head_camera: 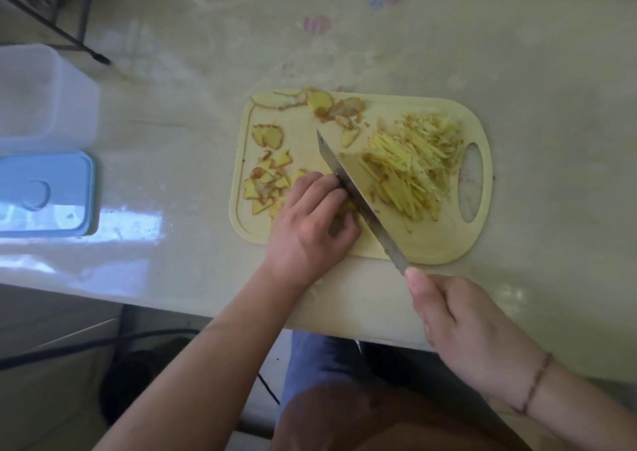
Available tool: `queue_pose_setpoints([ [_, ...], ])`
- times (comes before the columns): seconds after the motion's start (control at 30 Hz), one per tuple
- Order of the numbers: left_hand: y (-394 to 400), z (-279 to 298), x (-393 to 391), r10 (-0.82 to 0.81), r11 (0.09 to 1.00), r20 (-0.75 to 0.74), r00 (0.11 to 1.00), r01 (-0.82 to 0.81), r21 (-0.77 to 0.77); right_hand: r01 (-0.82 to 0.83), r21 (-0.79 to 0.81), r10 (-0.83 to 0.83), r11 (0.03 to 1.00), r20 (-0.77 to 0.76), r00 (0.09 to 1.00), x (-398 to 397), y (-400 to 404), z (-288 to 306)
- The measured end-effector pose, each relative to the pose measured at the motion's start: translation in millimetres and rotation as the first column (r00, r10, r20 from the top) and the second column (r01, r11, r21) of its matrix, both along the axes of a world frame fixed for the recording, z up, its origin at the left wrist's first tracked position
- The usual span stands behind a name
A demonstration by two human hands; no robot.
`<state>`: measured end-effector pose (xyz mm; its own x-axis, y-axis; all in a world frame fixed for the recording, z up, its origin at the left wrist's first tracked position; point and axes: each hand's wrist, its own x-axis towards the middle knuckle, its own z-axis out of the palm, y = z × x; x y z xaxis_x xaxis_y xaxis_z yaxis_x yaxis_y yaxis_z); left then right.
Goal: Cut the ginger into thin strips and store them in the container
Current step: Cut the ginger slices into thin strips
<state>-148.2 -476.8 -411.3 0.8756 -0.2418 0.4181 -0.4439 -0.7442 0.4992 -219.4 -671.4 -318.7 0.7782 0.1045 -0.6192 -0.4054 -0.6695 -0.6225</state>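
I see the pale cutting board (300, 124) lying flat on the glossy table (517, 71), its handle hole at three o'clock. My left hand (310, 230) sits at about seven o'clock on the board, fingers curled down and pressing a small stack of ginger slices (346, 205) against the board; only a sliver of that stack shows beside the knuckles. My right hand (465, 330) is off the board's near edge at five o'clock, fingers wrapped tight round the knife's handle, which the hand hides from me. The knife (358, 202) runs on a diagonal from that hand up toward eleven o'clock, its blade touching the left knuckles and standing between them and the cut pile.

The heap of thin ginger strips (413, 164) lies on the three o'clock side of the blade, just beside it. Loose uncut ginger pieces (265, 185) are scattered at nine o'clock on the board, and peel and trimmings (327, 105) sit along the twelve o'clock edge, some overhanging it.

The translucent container (44, 95) stands well apart at the table's far nine o'clock side, and nothing inside it is clear to me. Its blue lid (44, 193) lies flat just beside it, toward the near edge.
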Motion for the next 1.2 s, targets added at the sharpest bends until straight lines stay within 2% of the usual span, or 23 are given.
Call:
queue_pose_setpoints([
  [0.2, 0, 1, 0, -0.016, 1.000, 0.028, 0.999, 0.016, -0.004, -0.013, 0.039, 0.013, 0.999, -0.011, 1.000, 22, 5, -1],
  [0.37, -1, 1, -2, 0.023, 1.000, -0.008, 1.000, -0.023, 0.002, -0.010, -0.007, 0.010, 1.000, 0.025, 1.000, 8, 5, 1],
  [0.73, 2, 1, -6, -0.011, 1.000, 0.001, 1.000, 0.011, 0.023, 0.035, 0.084, -0.035, 0.996, -0.009, 0.999, 20, -1, -8],
  [0.87, 3, -2, -6, 0.035, 0.996, 0.041, 0.999, -0.038, 0.080, 0.012, 0.060, -0.013, 0.998, 0.016, 1.000, 13, -5, -5],
  [1.0, 2, -2, -6, 0.018, 0.998, 0.025, 1.000, -0.020, 0.057, -0.022, 0.040, 0.020, 0.999, 0.053, 0.998, 4, -1, 1],
  [1.2, 3, -4, -4, -0.002, 1.000, 0.008, 1.000, 0.002, 0.031, -0.014, 0.034, 0.015, 0.999, -0.011, 1.000, -1, -5, 8],
])
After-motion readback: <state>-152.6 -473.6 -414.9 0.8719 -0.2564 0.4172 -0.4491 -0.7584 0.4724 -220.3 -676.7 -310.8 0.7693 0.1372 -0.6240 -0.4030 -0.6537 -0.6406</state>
